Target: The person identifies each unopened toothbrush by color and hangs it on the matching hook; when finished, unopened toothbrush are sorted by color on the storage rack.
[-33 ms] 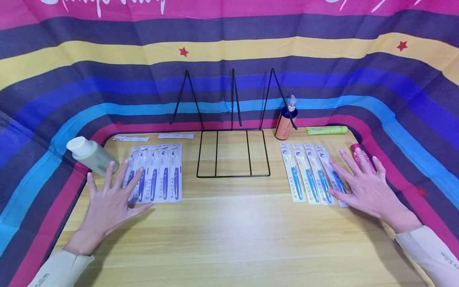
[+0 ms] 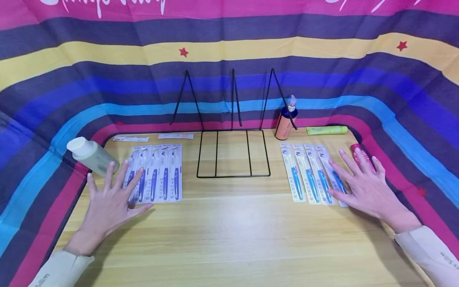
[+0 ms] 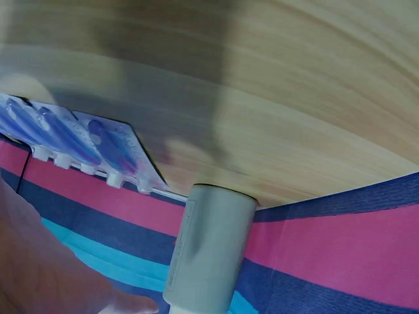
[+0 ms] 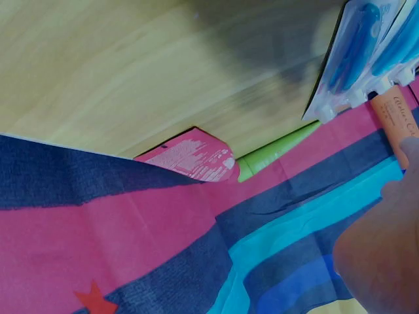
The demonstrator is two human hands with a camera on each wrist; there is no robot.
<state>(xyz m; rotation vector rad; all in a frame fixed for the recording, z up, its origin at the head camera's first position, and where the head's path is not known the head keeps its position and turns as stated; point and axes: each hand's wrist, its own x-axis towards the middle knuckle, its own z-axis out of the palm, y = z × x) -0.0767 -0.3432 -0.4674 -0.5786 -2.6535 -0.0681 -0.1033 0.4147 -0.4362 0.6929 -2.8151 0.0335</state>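
My left hand point(image 2: 107, 209), fingers spread and straight, hovers at the left over the near edge of several packaged purple toothbrushes point(image 2: 165, 173) lying in a row. Its fingertips overlap a grey-green bottle with a white cap point(image 2: 94, 157) in the head view; the left wrist view shows the bottle point(image 3: 213, 245) apart from the hand. On the other side my right hand point(image 2: 371, 191) is spread likewise, holding nothing. It partly covers the outermost of several packaged blue toothbrushes point(image 2: 295, 173) and a pink tube point(image 4: 196, 156) beside them.
A black wire rack point(image 2: 234, 176) stands at the back centre. To its right are a dark pump bottle with an orange label point(image 2: 284, 126) and a green tube point(image 2: 326, 130). Two slim white packets point(image 2: 175, 136) lie at the back left. A striped cloth point(image 2: 229, 32) walls the wooden table point(image 2: 229, 235).
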